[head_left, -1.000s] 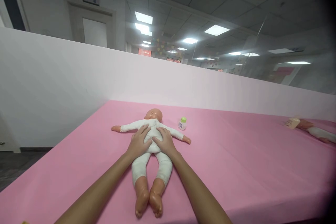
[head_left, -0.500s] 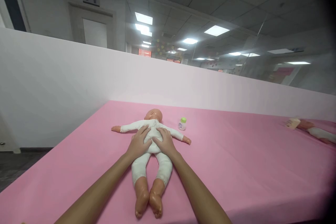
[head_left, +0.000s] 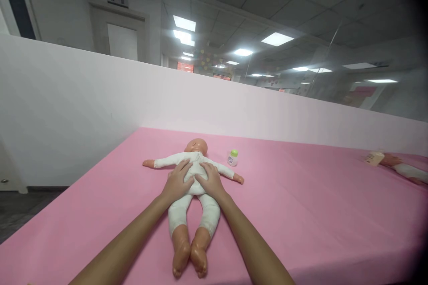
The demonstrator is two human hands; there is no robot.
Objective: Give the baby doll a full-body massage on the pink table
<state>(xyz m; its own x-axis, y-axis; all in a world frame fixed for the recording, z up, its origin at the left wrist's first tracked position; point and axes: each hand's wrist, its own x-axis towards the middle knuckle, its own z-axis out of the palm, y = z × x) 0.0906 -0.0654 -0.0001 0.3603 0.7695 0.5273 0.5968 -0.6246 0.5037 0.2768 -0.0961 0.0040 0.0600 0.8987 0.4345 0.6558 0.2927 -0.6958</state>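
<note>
Table (head_left: 301, 213): a wide pink surface that fills the near half of the view, running from the near left edge to the far right, with a pale partition wall behind it
Partition (head_left: 83, 93): white fading to pink, standing along the far edge of the table; ceiling lights and glass panels show above it
Doll (head_left: 194, 187): a baby doll in a white suit lying on its back near the middle of the table, head far, bare feet near, arms spread out left and right
Left hand (head_left: 177, 182): laid flat on the left side of the doll's belly, fingers spread and open, pressing on the cloth and gripping nothing
Right hand (head_left: 210, 180): laid flat on the right side of the belly, fingers open and spread, its thumb meeting the left thumb over the middle of the body
Second doll (head_left: 406, 169): lying at the far right edge of the table, well apart, only partly in view, with a small pale box just beside it
Bottle (head_left: 232, 157): small, white with a green cap, upright just right of the doll's head, touching neither hand
Change: almost none over the last second; both hands sit on the belly as they did, the doll has not shifted, only the view has drifted a little
Meaning: it looks like a slow, steady press or rub on the tummy, held in place
</note>
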